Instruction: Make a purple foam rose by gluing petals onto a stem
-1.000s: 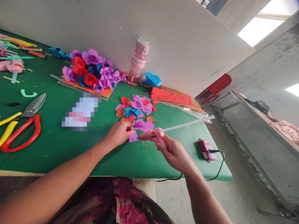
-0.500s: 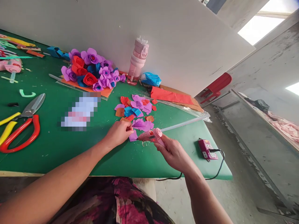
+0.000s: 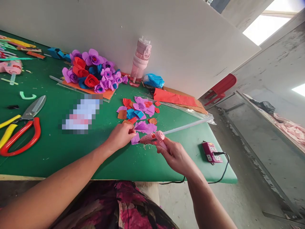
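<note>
My left hand (image 3: 122, 135) is closed in a pinch at a small purple paper petal (image 3: 135, 139), its fingertips at the petal's upper edge. My right hand (image 3: 175, 152) grips a pink hot glue gun (image 3: 154, 138) by the handle. A long clear glue stick (image 3: 188, 125) juts from the gun's back end. The nozzle points left and reaches the right edge of the petal. Just beyond the hands lies a loose spread of purple petals (image 3: 145, 127), along with red, brown and blue paper pieces (image 3: 135, 114).
Paper flowers (image 3: 91, 71) are heaped at the back left, near a pink bottle (image 3: 140, 62). Red-handled scissors (image 3: 30, 127) lie at left, with a second pink glue gun (image 3: 11, 67) behind. A purple power socket (image 3: 211, 152) with a black cord sits near the table's right edge.
The glue gun has shifted very slightly left, its nozzle now at the petal's edge. My left hand stays almost still.
</note>
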`<action>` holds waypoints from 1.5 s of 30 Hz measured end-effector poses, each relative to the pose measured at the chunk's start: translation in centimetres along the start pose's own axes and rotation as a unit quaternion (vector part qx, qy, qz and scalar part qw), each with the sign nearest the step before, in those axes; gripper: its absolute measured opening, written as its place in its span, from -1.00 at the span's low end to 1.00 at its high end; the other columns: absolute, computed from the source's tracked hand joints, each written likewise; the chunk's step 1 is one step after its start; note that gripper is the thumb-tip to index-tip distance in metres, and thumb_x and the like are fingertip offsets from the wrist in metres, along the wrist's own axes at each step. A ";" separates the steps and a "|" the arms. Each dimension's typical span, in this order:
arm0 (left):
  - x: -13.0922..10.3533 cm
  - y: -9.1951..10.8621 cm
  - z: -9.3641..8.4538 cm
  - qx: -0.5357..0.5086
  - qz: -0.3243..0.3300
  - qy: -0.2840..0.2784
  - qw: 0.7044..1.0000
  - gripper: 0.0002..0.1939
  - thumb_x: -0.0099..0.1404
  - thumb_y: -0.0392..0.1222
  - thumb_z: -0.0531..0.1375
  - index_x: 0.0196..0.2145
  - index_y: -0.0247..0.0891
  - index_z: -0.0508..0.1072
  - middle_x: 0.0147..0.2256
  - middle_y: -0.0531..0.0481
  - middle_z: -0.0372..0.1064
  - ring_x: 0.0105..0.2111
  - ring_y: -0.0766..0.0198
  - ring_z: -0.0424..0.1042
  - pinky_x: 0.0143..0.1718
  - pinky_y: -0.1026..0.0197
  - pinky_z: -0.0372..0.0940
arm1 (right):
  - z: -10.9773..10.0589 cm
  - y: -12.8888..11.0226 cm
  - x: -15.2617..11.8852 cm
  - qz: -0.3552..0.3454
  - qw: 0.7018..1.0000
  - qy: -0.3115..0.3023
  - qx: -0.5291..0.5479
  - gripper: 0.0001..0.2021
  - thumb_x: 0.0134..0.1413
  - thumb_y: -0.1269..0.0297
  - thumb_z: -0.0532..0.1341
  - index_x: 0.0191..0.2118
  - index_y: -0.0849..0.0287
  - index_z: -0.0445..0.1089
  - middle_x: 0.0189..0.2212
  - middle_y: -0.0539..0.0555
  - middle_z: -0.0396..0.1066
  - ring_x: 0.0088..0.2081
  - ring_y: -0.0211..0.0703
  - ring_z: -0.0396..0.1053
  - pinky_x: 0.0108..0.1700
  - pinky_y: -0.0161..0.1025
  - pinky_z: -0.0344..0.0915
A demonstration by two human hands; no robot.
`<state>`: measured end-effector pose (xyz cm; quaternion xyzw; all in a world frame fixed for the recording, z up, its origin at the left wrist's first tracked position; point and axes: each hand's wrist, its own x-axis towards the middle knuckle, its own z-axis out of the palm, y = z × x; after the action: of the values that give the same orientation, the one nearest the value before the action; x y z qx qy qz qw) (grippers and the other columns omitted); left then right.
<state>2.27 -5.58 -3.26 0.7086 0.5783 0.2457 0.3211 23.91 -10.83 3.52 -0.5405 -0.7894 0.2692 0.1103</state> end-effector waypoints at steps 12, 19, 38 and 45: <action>0.0 -0.1 0.1 -0.004 0.007 0.003 1.000 -0.81 0.08 -0.29 0.12 -0.65 -0.24 0.24 -0.60 0.07 0.28 -0.56 0.34 0.23 -0.53 0.27 -0.03 | -0.2 0.1 -0.3 0.008 1.000 0.018 -0.024 -0.77 0.23 0.17 0.00 -0.27 0.18 0.30 -0.55 -0.01 0.30 -0.56 -0.25 0.16 -0.49 -0.34 0.02; 0.1 -0.2 0.1 -0.004 0.006 0.002 1.000 -0.82 0.07 -0.29 0.11 -0.65 -0.24 0.25 -0.60 0.06 0.28 -0.56 0.33 0.23 -0.53 0.27 -0.04 | 0.1 -0.1 -0.1 -0.009 1.000 0.009 -0.011 -0.77 0.24 0.17 0.00 -0.25 0.19 0.30 -0.54 -0.01 0.30 -0.56 -0.26 0.16 -0.49 -0.34 0.01; 0.1 -0.1 0.1 0.010 0.015 0.000 1.000 -0.82 0.08 -0.29 0.11 -0.64 -0.25 0.28 -0.59 0.05 0.30 -0.56 0.32 0.25 -0.53 0.27 -0.01 | 0.2 0.0 -0.1 -0.009 0.999 0.009 -0.053 -0.75 0.24 0.20 -0.01 -0.12 0.21 0.31 -0.50 0.02 0.37 -0.52 -0.22 0.24 -0.47 -0.34 0.03; 0.0 -0.1 0.0 0.013 0.014 0.002 1.000 -0.81 0.09 -0.28 0.11 -0.65 -0.25 0.26 -0.61 0.06 0.28 -0.57 0.33 0.24 -0.53 0.27 -0.03 | 0.0 -0.2 -0.3 -0.008 0.999 0.009 -0.041 -0.73 0.25 0.20 -0.02 -0.12 0.21 0.33 -0.49 0.03 0.37 -0.52 -0.23 0.23 -0.46 -0.34 0.06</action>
<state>2.25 -5.53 -3.33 0.7203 0.5722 0.2436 0.3073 23.88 -11.10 3.70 -0.5406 -0.8030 0.2311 0.0973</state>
